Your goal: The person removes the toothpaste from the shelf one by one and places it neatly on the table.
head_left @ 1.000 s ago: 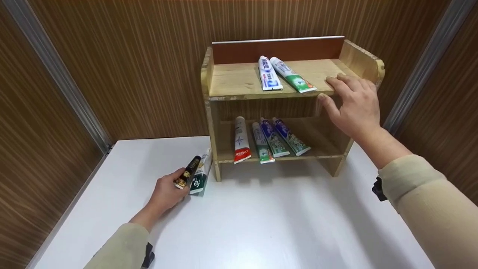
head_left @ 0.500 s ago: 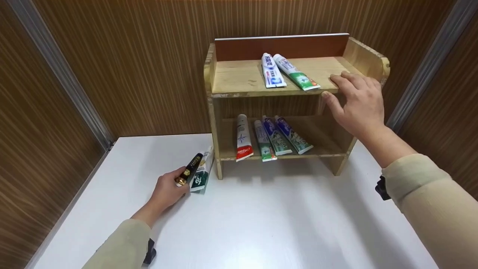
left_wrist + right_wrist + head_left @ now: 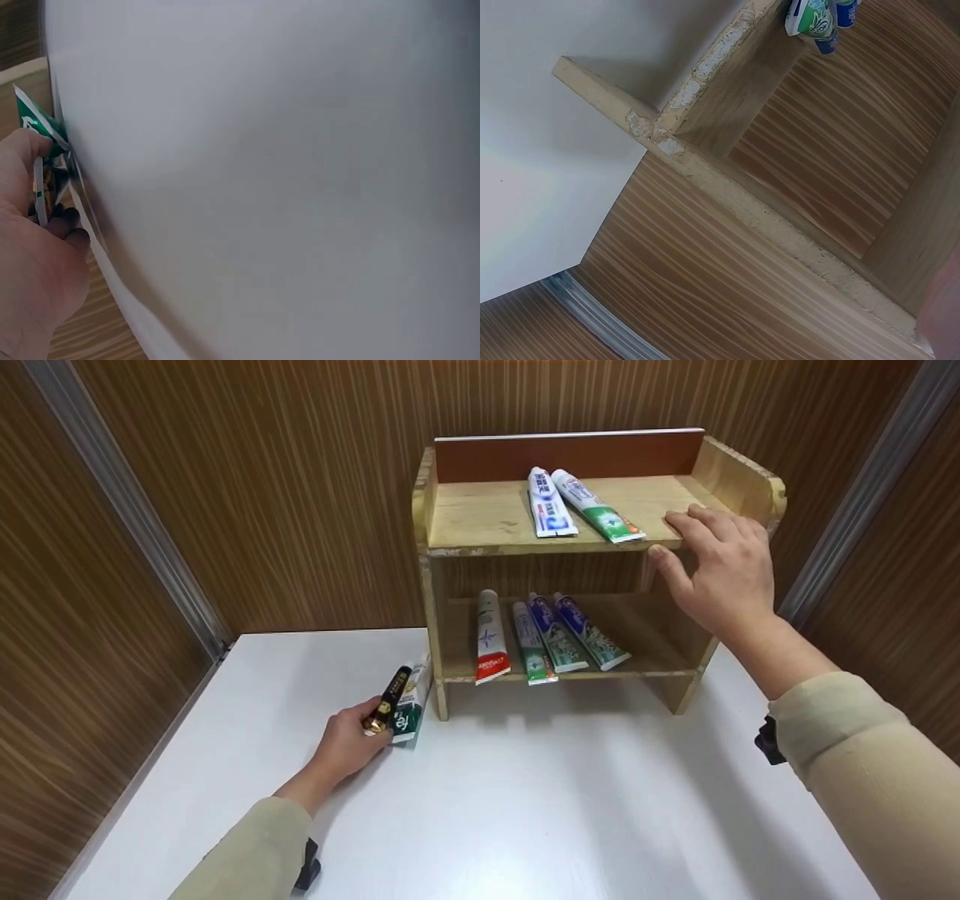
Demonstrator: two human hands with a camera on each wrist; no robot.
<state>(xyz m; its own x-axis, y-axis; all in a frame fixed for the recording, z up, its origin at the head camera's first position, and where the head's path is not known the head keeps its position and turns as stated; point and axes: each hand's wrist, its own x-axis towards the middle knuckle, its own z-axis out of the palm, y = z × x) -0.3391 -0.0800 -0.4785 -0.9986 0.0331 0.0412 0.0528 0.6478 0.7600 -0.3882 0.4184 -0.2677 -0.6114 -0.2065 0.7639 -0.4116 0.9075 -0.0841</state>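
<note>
In the head view my left hand (image 3: 349, 742) pinches the lower end of a black toothpaste tube (image 3: 391, 694) at the left of the shelf. Beside that tube, against the shelf's left leg, is a white and green toothpaste tube (image 3: 412, 705). A finger meets its green end (image 3: 39, 124) in the left wrist view; whether the hand grips it too, I cannot tell. My right hand (image 3: 724, 566) rests on the right front of the wooden shelf's top board (image 3: 480, 521), fingers laid on top and thumb at the front edge. Only a blurred bit of this hand (image 3: 941, 311) shows in the right wrist view.
Two toothpaste tubes, one white and blue (image 3: 551, 502) and one white and green (image 3: 600, 510), lie on the top board. Several more, including a red-ended one (image 3: 491, 641), lie on the lower board (image 3: 652, 649). The shelf stands on a white table (image 3: 510, 795) before wood-grain walls.
My left hand has shifted slightly right with the black toothpaste tube, closer to the white and green one. The right hand stays on the shelf. The head view has shifted a little.
</note>
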